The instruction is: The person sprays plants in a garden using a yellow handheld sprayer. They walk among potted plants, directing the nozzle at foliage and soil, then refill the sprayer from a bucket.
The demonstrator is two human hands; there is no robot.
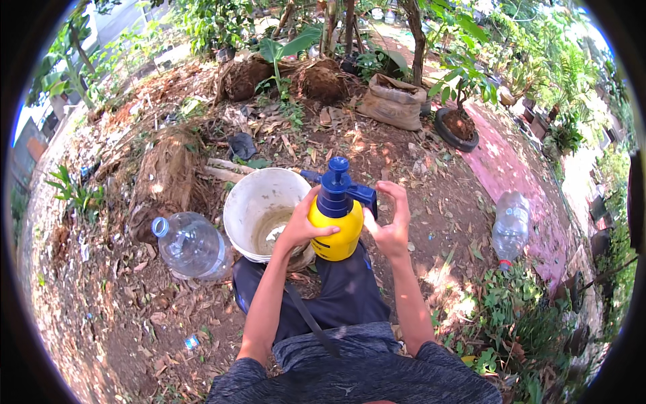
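Note:
A yellow pump pressure sprayer (339,235) with a dark blue head stands upright over my knees. Around the left side of its yellow tank, my left hand (301,222) is gripping it. My right hand (391,217) is raised beside the blue trigger handle (364,196), fingers apart; whether its thumb touches the sprayer is hard to tell. The pump knob (338,164) sticks up on top, and the nozzle points away to the left. Just left of the sprayer is a white plastic bucket (247,212), dirty inside, with what looks like shallow liquid at its bottom.
A large clear plastic bottle (189,245) lies left of the bucket. Another clear bottle (510,224) with a red cap rests at right near a pink strip (504,171). Farther off are a filled sack (393,101), a potted plant (458,126) and a fibrous stump (169,166).

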